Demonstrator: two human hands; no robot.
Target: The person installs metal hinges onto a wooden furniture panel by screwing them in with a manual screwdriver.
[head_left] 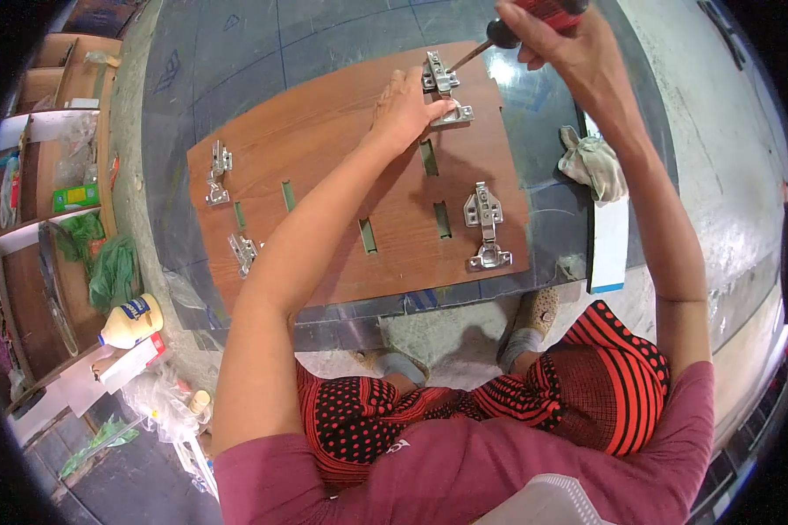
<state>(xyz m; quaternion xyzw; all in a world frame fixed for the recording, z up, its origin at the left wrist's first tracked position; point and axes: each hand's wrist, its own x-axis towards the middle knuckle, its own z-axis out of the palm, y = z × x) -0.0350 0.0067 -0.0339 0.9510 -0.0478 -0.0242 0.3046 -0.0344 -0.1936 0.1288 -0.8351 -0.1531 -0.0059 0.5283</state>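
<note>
A brown wood-grain board (324, 149) with several narrow slots lies on the dark work surface. My left hand (404, 109) holds a metal cabinet hinge (440, 77) at the board's far right, its thumb pressed on the hinge's lower part. My right hand (573, 48) is closed round a red and black screwdriver (503, 34), whose shaft slants down left to the hinge. The tip's exact seat is too small to tell. Another hinge (486, 226) rests on the near right of the board. Two more hinges (218, 173) lie along its left side, one partly behind my left forearm.
A crumpled cloth glove (594, 164) lies on a white strip (609, 249) to the right. At left stands an open wooden compartment unit (39, 179) holding bags and small packs. A yellowish bottle (131, 321) and clear plastic bags (162, 398) are at lower left.
</note>
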